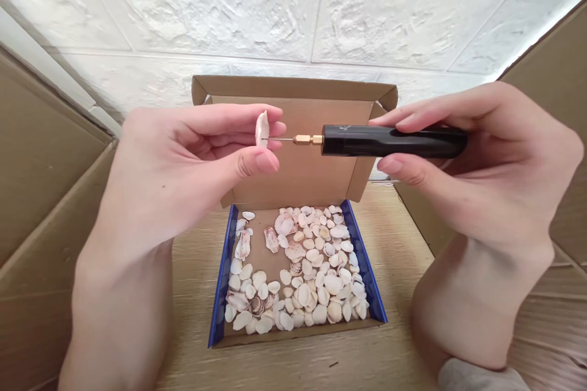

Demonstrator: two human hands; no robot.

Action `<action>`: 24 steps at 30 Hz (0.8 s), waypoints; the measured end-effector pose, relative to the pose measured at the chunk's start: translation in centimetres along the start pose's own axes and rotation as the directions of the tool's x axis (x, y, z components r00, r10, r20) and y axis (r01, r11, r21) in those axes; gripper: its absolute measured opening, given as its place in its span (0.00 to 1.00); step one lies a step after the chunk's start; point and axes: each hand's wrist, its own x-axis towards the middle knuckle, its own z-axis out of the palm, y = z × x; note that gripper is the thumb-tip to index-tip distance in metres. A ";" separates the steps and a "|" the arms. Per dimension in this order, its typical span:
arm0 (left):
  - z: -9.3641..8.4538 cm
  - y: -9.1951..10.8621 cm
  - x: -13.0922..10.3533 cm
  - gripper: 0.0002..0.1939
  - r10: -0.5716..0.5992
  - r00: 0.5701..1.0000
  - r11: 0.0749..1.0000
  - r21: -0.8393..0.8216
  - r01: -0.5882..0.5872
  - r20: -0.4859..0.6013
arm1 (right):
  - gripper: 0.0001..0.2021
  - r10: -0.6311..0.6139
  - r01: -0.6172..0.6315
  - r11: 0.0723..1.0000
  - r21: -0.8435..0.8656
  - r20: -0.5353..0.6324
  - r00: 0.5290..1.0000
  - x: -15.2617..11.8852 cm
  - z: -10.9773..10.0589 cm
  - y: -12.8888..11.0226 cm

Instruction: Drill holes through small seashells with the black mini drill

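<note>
A pale seashell stands on edge between the thumb and fingers of my left hand, which is closed on it. From the right, my right hand grips a slim black handheld drill with a brass chuck. The drill lies level, and its thin bit meets the shell's face; whether the tip has gone through, I cannot tell. Below both hands, many loose seashells in white, cream and pinkish tones lie in an open cardboard box with blue sides.
The box's raised lid stands behind the hands, before a white brick-patterned wall. Cardboard panels rise at the left and right. A small dark sliver lies on the wooden tabletop in front of the box.
</note>
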 end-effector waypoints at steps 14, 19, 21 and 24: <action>-0.2 0.1 -0.2 0.15 -0.034 0.999 0.999 -0.024 0.034 0.031 | 0.13 -0.005 0.005 0.993 -0.121 0.003 1.000 0.3 -0.2 0.2; 0.0 0.1 -0.2 0.16 -0.036 0.998 0.999 -0.011 0.037 0.056 | 0.16 -0.011 0.012 0.996 -0.086 0.014 1.000 0.2 -0.2 -0.2; 0.1 0.1 -0.3 0.16 -0.028 0.999 0.999 -0.034 0.029 0.038 | 0.16 0.007 -0.005 0.997 -0.077 0.025 1.000 0.2 -0.2 -0.2; 0.1 0.0 -0.4 0.16 0.002 1.000 0.998 -0.061 -0.002 0.001 | 0.15 0.034 -0.033 0.998 -0.057 0.025 0.999 0.1 -0.2 -0.1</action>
